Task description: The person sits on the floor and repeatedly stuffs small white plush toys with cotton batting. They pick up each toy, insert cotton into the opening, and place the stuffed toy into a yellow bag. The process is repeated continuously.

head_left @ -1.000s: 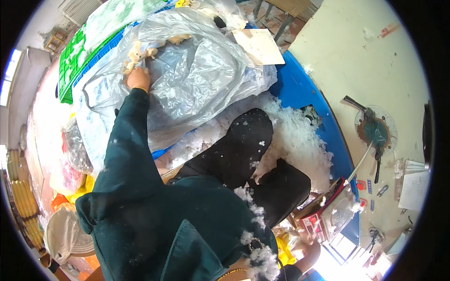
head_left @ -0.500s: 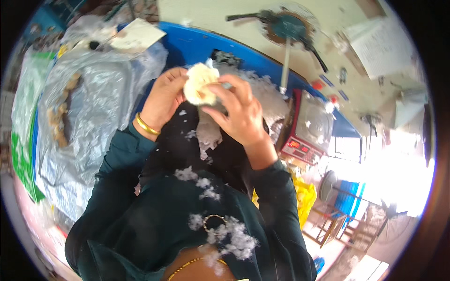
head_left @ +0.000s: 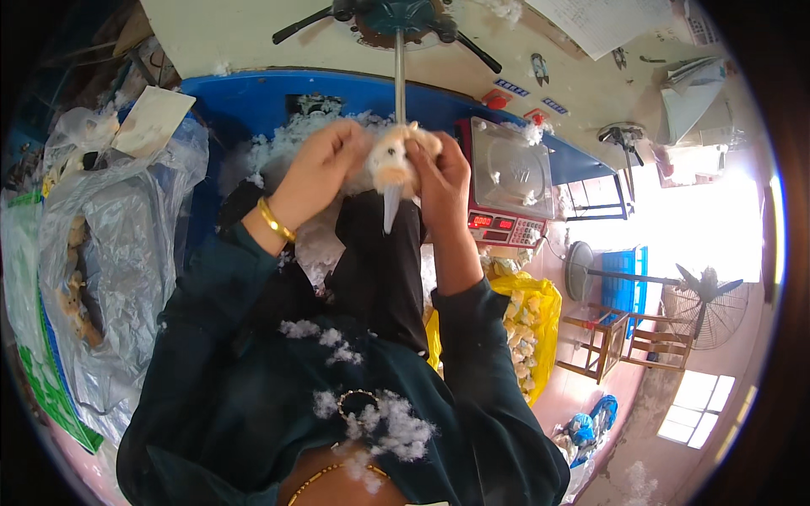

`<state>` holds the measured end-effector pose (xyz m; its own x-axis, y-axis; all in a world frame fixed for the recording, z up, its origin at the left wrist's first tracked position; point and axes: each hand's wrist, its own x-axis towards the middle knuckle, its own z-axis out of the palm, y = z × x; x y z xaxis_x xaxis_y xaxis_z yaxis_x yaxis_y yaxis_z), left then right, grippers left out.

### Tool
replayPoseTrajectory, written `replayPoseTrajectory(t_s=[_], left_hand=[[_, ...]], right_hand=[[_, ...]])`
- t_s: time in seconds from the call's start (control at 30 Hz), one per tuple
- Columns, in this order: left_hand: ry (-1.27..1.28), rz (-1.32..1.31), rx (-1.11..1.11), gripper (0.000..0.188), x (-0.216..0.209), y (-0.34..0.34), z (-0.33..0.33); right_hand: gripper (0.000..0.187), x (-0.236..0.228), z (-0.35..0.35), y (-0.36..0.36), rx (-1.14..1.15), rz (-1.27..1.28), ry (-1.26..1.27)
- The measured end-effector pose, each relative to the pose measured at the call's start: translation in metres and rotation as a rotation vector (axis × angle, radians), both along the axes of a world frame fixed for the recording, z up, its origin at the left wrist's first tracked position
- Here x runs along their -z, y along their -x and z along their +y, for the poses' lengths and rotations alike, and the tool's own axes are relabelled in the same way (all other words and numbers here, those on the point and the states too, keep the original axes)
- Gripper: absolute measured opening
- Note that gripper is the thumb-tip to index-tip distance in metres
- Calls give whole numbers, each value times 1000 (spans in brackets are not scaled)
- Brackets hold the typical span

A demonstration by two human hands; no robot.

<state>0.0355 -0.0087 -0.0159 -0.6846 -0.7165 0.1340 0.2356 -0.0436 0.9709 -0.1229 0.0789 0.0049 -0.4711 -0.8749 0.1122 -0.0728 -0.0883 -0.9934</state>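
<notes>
A small white-and-tan plush toy [head_left: 391, 162] with a dark eye is gripped in my right hand [head_left: 445, 187], its thumb and fingers pressed around the right side. From the toy's lower end hangs a pale, pointed strip [head_left: 391, 208]. The toy is at the lower end of a metal tube [head_left: 401, 80]; whether the tube goes inside it is hidden. My left hand [head_left: 314, 175] is closed just left of the toy, next to white fluff, and what its fingertips pinch cannot be made out. White stuffing fluff [head_left: 291, 143] lies behind it.
On the left, a plastic-lined tray [head_left: 139, 223] contains tan plush pieces [head_left: 78, 295]. To the right stand a red scale [head_left: 506, 181] and a yellow bag [head_left: 540, 329] of small plush pieces. Dark handles [head_left: 468, 49] flank the tube. A fan [head_left: 704, 308] stands farther right.
The toy has moved right and been turned, so its eye and pale strip now show. It now meets the tube's end. My left hand has shifted off its edge; the view has swung right.
</notes>
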Motion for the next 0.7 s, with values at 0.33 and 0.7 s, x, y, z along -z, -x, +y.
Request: replayPoseTrajectory(t_s=[0.33,0.7], left_hand=[[-257,32,170,17,-1,-2,12],[-401,172,-61,17,-2,72,-94]], right_hand=[[19,15,8,3,-185,-129,33],[18,13,-119,36,212,-52,118]])
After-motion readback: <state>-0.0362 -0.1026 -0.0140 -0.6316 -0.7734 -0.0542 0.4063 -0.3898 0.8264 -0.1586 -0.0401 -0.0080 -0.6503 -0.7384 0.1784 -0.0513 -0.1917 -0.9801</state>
